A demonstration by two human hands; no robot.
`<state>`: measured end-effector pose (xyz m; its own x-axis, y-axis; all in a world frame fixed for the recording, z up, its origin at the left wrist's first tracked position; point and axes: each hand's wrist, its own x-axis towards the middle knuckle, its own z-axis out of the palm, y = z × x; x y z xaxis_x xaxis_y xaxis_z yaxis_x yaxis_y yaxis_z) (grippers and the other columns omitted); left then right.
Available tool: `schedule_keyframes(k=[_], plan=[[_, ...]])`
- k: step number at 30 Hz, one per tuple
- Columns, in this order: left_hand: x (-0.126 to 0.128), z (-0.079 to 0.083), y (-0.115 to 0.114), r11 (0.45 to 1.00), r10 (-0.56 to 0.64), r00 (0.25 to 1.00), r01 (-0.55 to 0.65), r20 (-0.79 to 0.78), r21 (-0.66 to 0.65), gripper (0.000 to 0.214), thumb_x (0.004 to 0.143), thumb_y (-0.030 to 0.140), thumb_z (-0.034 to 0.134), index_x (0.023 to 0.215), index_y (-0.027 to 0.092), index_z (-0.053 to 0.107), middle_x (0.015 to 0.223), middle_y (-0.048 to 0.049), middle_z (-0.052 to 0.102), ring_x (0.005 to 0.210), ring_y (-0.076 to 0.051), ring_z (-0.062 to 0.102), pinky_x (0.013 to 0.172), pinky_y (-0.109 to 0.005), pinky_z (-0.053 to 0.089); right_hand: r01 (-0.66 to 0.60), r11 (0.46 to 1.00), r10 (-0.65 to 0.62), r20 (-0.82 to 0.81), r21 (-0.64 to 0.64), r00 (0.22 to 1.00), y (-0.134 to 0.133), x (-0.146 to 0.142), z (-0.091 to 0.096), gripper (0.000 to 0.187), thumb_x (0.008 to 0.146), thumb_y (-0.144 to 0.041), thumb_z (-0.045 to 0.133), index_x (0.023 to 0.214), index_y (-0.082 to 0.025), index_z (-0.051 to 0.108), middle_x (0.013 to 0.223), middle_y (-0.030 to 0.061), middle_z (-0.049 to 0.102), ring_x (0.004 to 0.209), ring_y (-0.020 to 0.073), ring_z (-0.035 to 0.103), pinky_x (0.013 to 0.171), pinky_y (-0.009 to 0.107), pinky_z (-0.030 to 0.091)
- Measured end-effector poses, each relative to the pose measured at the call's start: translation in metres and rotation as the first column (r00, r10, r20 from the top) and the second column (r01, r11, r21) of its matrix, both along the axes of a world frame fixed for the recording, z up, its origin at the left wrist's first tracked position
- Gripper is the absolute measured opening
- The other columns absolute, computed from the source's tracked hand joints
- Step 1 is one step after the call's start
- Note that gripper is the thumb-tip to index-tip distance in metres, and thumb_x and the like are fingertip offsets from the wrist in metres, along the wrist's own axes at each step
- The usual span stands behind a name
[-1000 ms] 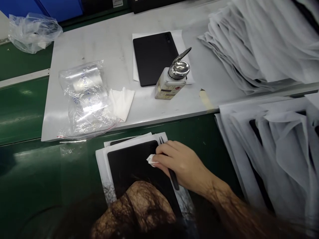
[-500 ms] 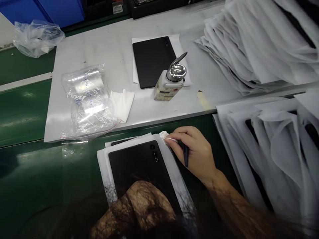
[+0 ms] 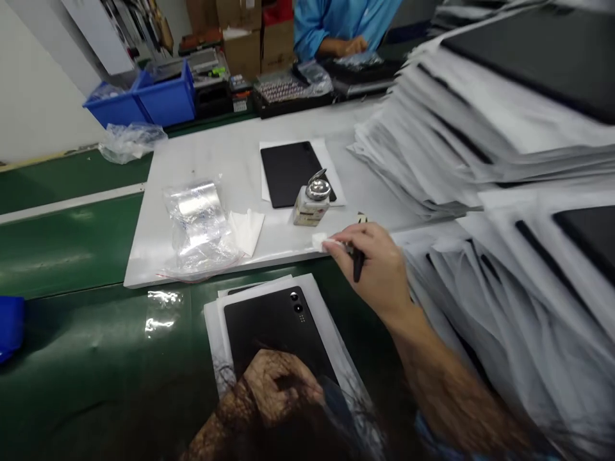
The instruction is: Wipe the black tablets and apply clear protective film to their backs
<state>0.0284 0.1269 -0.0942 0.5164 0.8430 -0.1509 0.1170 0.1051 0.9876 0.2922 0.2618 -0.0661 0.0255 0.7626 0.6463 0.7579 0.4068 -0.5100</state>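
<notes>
My right hand [image 3: 379, 269] is closed, pinching a small folded white wipe [image 3: 319, 241] over the front edge of the grey board. A slim black-handled tool [image 3: 358, 264] is also tucked in its fingers. Below, a black tablet [image 3: 269, 320] lies camera side up on white sheets [image 3: 216, 346], with another dark edge showing underneath. My left hand [image 3: 283, 384] rests over the tablet's lower part with curled fingers; hair partly covers it, and what it may hold is unclear. A pump-top solvent bottle [image 3: 310, 211] stands just beyond my right hand, its metal lid tilted up.
A second tablet [image 3: 283, 173] lies on paper behind the bottle. Left of it are a clear plastic bag [image 3: 199, 224] and a white cloth [image 3: 247, 230]. Tall stacks of wrapped tablets [image 3: 442, 141] crowd the right. Blue bins [image 3: 166, 96] and a person in blue sleeves [image 3: 312, 32] are behind.
The view has tilted upward, showing more of the background. My right hand has moved from beside the tablet's top corner to the board near the bottle, carrying the wipe. My left fingers are more curled.
</notes>
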Motion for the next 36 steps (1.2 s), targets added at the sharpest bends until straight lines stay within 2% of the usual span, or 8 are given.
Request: schedule_keyframes(k=[7, 11, 16, 19, 23, 26, 31, 36], plan=[[-0.029, -0.011, 0.016, 0.944, 0.292, 0.955, -0.279, 0.052, -0.176, 0.056, 0.091, 0.084, 0.097, 0.077, 0.031, 0.085, 0.075, -0.0024, 0.089, 0.062, -0.021, 0.079, 0.06, -0.033, 0.059, 0.161, 0.986, -0.158, -0.05, 0.049, 0.986, 0.111, -0.004, 0.03, 0.028, 0.122, -0.045, 0.08, 0.104, -0.026, 0.089, 0.111, 0.0145, 0.085, 0.103, 0.0337, 0.079, 0.091, 0.05, 0.069], [-0.038, -0.006, 0.024, 0.951, 0.276, 0.956, -0.257, 0.1, -0.175, 0.046, 0.096, 0.07, 0.102, 0.084, 0.027, 0.089, 0.078, -0.002, 0.093, 0.069, -0.021, 0.084, 0.072, -0.034, 0.066, 0.137, 0.99, -0.136, -0.033, 0.015, 0.99, 0.124, -0.007, 0.033, 0.046, 0.122, -0.063, 0.079, 0.1, -0.024, 0.089, 0.104, 0.0173, 0.083, 0.098, 0.0354, 0.075, 0.085, 0.051, 0.067], [-0.038, -0.009, 0.031, 0.941, 0.318, 0.94, -0.297, 0.127, -0.159, 0.053, 0.09, 0.072, 0.106, 0.083, 0.023, 0.089, 0.082, -0.0083, 0.094, 0.068, -0.025, 0.084, 0.074, -0.037, 0.071, 0.052, 0.992, -0.023, -0.231, 0.117, 0.973, 0.048, -0.01, 0.045, 0.066, 0.13, -0.08, 0.056, 0.131, -0.026, 0.093, 0.131, 0.0175, 0.085, 0.114, 0.0366, 0.082, 0.108, 0.06, 0.071], [-0.037, -0.011, 0.031, 0.938, 0.328, 0.935, -0.306, 0.134, -0.162, 0.058, 0.088, 0.077, 0.108, 0.082, 0.022, 0.091, 0.081, -0.0106, 0.094, 0.066, -0.026, 0.083, 0.071, -0.039, 0.072, -0.241, 0.97, 0.213, -0.581, 0.03, 0.786, -0.023, -0.01, 0.048, 0.069, 0.128, -0.086, 0.057, 0.116, -0.029, 0.094, 0.116, 0.0095, 0.086, 0.087, 0.0254, 0.079, 0.087, 0.047, 0.073], [-0.04, -0.007, 0.031, 0.945, 0.308, 0.939, -0.284, 0.151, -0.161, 0.053, 0.089, 0.073, 0.111, 0.085, 0.022, 0.095, 0.081, -0.0113, 0.095, 0.064, -0.025, 0.082, 0.069, -0.038, 0.072, -0.57, 0.774, 0.165, -0.782, -0.275, 0.601, -0.092, 0.0, 0.042, 0.058, 0.107, -0.082, 0.097, 0.087, -0.028, 0.09, 0.103, 0.008, 0.087, 0.073, 0.0213, 0.076, 0.069, 0.039, 0.069], [-0.043, 0.0, 0.033, 0.953, 0.291, 0.944, -0.271, 0.157, -0.137, 0.053, 0.088, 0.073, 0.112, 0.083, 0.023, 0.097, 0.078, -0.011, 0.095, 0.063, -0.025, 0.082, 0.067, -0.039, 0.071, -0.606, 0.671, 0.069, -0.779, -0.426, 0.624, -0.112, 0.009, 0.036, 0.056, 0.088, -0.071, 0.117, 0.077, -0.026, 0.085, 0.093, 0.006, 0.084, 0.072, 0.0201, 0.074, 0.064, 0.034, 0.064], [-0.047, 0.012, 0.034, 0.962, 0.27, 0.95, -0.26, 0.157, -0.079, 0.043, 0.093, 0.07, 0.111, 0.082, 0.03, 0.098, 0.076, -0.0074, 0.095, 0.065, -0.027, 0.084, 0.067, -0.041, 0.072, -0.649, 0.615, 0.001, -0.823, -0.447, 0.568, -0.115, 0.013, 0.03, 0.055, 0.084, -0.069, 0.118, 0.081, -0.025, 0.085, 0.087, 0.0021, 0.082, 0.061, 0.0153, 0.069, 0.06, 0.03, 0.062], [-0.05, 0.014, 0.035, 0.963, 0.268, 0.953, -0.268, 0.141, -0.02, 0.044, 0.094, 0.07, 0.11, 0.08, 0.031, 0.096, 0.076, -0.0068, 0.095, 0.064, -0.03, 0.085, 0.063, -0.044, 0.072, -0.618, 0.66, 0.146, -0.733, -0.427, 0.664, -0.122, 0.005, 0.022, 0.038, 0.117, -0.063, 0.086, 0.113, -0.027, 0.095, 0.102, 0.0076, 0.088, 0.079, 0.0229, 0.081, 0.071, 0.036, 0.072]])
